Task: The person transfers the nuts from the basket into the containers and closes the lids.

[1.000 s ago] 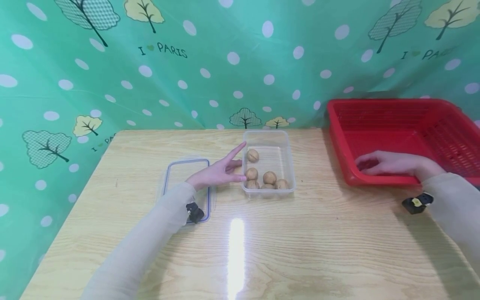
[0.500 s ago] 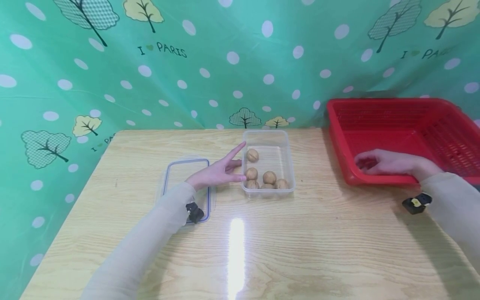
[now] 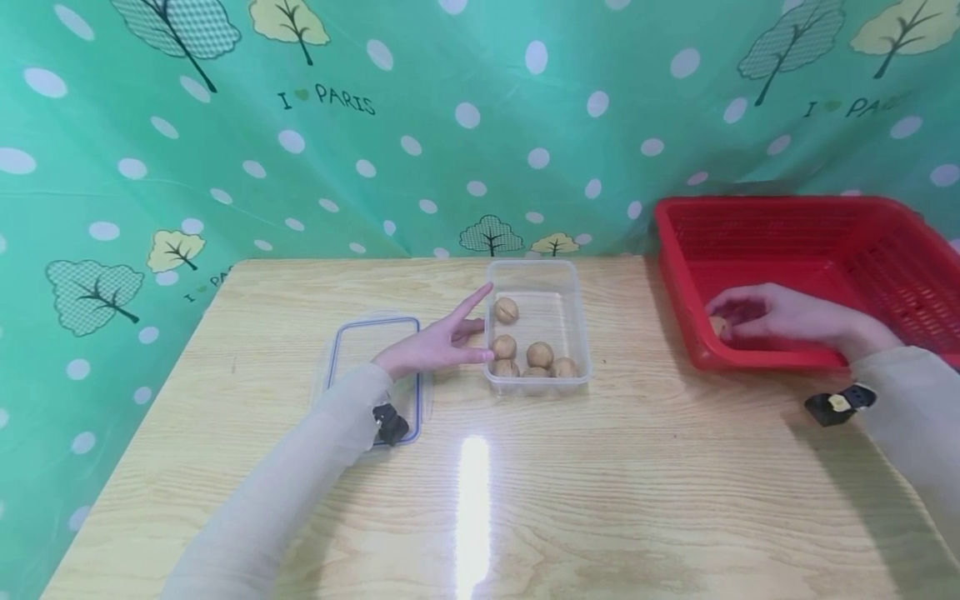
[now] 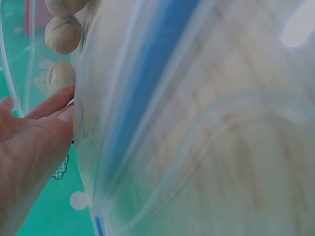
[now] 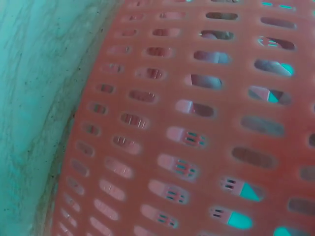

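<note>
A clear plastic container (image 3: pixel 546 323) holds several walnuts (image 3: pixel 539 355), most of them along its near end. At its left side my left hand (image 3: pixel 438 343) rests against the wall with thumb and fingers spread; the left wrist view shows the fingertips of that hand (image 4: pixel 37 135) beside the walnuts (image 4: pixel 63 35). My right hand (image 3: pixel 787 318) reaches over the near rim of the red basket (image 3: pixel 678 287), at its left front corner. Thumb and fingers there pinch a walnut (image 3: pixel 717 326), partly hidden by the hand. Only the basket's slotted wall (image 5: pixel 162 118) fills most of the right wrist view.
A clear lid with a blue seal (image 3: pixel 417 375) lies flat left of the container, under the left forearm. Behind the wooden table (image 3: pixel 600 483) hangs a green dotted curtain (image 3: pixel 420 133). The basket stands at the right.
My right hand has risen slightly inside the basket, and a walnut now shows between its thumb and fingers. The left hand and the container have stayed put.
</note>
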`<move>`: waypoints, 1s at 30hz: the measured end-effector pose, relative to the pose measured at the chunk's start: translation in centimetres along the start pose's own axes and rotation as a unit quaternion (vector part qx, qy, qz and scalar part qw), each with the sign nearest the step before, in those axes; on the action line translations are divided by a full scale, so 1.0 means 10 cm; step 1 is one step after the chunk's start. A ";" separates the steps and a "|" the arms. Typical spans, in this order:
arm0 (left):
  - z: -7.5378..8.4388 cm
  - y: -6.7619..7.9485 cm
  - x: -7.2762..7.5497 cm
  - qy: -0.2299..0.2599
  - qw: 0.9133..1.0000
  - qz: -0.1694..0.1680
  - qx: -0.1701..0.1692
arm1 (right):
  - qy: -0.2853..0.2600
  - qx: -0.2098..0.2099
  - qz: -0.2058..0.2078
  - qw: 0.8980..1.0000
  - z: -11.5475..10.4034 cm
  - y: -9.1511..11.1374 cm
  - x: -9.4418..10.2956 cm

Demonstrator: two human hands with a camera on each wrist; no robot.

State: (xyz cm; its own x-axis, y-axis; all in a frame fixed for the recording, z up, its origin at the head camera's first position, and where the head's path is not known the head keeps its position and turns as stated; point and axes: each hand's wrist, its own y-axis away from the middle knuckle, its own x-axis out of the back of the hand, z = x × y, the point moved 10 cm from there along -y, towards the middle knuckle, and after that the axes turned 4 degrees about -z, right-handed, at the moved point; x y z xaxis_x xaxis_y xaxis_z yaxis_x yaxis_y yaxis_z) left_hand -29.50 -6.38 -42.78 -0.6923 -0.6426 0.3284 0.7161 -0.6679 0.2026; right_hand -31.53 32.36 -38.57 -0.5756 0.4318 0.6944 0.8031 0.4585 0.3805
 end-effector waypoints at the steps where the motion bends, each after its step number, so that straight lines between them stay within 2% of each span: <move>1: 0.00 0.00 0.00 0.001 1.000 0.000 -0.001 | 0.000 0.002 0.003 1.000 0.00 0.00 0.01; 7: 0.03 0.00 -0.01 -0.002 1.000 0.004 -0.002 | 0.025 0.018 0.043 0.999 -0.09 0.05 0.11; 13: 0.00 0.00 -0.02 -0.001 1.000 0.004 0.000 | 0.016 0.023 0.081 0.996 -0.19 0.07 0.20; 18: 0.01 0.00 -0.02 -0.002 1.000 0.006 -0.001 | 0.007 0.030 0.091 0.995 -0.30 0.09 0.23; 26: 0.03 -0.01 -0.01 0.002 1.000 0.005 0.000 | 0.002 0.010 0.105 0.994 -0.42 0.18 0.30; 30: 0.03 0.00 -0.01 0.001 1.000 0.006 0.002 | -0.006 0.018 0.107 0.994 -0.48 0.21 0.32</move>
State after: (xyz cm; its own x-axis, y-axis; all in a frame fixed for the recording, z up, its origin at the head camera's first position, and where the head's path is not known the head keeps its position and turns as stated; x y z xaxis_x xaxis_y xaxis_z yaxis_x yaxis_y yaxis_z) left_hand -29.36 -6.18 -42.50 -0.6838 -0.6512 0.3292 0.7247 -0.6590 0.2016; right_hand -30.91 30.93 -32.62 -0.3935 0.5316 0.7501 0.9018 0.3816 0.2027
